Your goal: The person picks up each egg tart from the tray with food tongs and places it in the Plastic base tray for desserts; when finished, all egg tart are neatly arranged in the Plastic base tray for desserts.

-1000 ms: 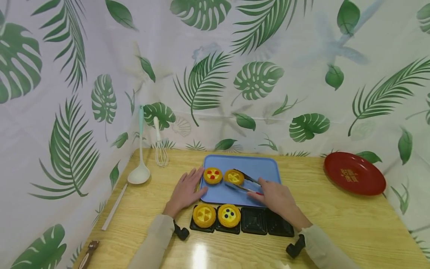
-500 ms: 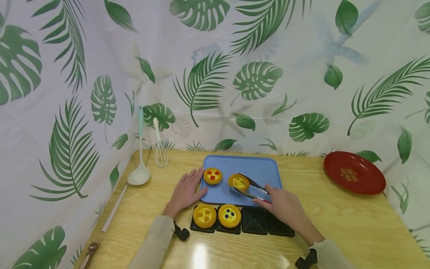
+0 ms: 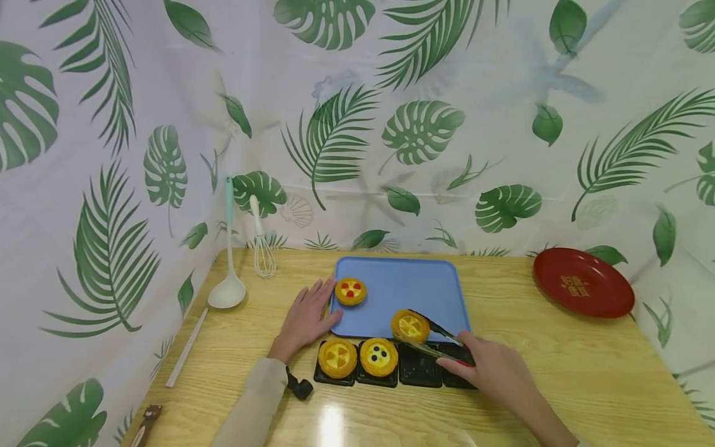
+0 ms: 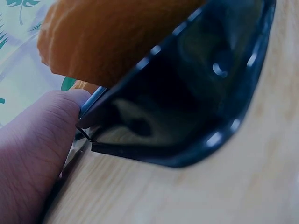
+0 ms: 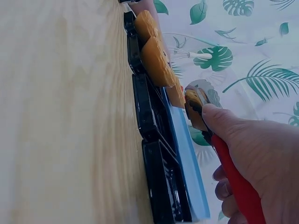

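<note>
My right hand (image 3: 494,372) grips red-handled tongs (image 5: 236,182). Between the tong tips is an egg tart with yellow wedges (image 3: 410,325), raised above the tray's front edge in the right wrist view. My left hand (image 3: 304,320) lies with extended fingers against the left edge of the blue tray (image 3: 408,279). Near its fingertips, a tart with red dots (image 3: 350,291) sits on that tray. In front stands a row of black square cups (image 3: 420,366). The two left ones bear a wedge-topped tart (image 3: 337,358) and a tart with blue dots (image 3: 379,357). My right hand and tongs partly hide the rightmost cup.
A red oval plate (image 3: 583,282) leans at the back right. On the left are a white ladle (image 3: 227,292), a whisk (image 3: 264,251), a thin pale stick (image 3: 188,347) and a brown bear-topped handle (image 3: 148,422). Leaf-print cloth encloses the wooden table.
The tongs have carried the wedge-topped tart right and toward me, from the tray's middle to its front edge. My left hand stays at the tray's left edge.
</note>
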`<state>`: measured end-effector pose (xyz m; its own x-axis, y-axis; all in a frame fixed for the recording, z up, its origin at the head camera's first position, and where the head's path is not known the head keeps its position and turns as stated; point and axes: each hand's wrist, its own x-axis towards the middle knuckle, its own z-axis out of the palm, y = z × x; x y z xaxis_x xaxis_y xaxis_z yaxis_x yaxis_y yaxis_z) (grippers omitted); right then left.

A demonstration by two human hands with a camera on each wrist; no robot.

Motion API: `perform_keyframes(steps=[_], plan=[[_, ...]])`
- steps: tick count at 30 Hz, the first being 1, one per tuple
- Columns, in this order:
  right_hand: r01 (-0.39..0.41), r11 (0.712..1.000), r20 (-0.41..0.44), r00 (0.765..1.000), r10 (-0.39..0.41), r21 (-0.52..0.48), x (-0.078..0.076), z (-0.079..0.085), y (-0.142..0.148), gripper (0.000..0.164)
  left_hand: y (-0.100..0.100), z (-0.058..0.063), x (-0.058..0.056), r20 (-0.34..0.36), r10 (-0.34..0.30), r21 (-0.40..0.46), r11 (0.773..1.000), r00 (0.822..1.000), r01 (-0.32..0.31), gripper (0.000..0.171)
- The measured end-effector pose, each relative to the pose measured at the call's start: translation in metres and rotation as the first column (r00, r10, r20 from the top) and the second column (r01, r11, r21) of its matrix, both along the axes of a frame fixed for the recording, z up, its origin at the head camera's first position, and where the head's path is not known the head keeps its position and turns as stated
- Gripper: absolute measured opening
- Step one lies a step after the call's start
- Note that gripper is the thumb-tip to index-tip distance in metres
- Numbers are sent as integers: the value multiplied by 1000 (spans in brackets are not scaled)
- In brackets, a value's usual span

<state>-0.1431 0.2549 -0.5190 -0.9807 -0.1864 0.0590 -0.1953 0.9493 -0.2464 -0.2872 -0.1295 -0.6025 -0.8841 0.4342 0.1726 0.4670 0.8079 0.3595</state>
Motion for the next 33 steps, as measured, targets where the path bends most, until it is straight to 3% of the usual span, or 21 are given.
perform_keyframes(steps=[12,21,33], plan=[[89,996,132,987,-87,-10,40,1,13,59,-4,-1,-1,0,6,-16,1000,1000,-6,82],[99,995,124,988,-97,-9,47,-9,11,60,-4,-2,0,7,5,9,1000,1000,-5,81],[96,995,181,978,-101,36,47,-13,10,70,-1,-1,-1,15,-5,-3,1000,1000,5,82]])
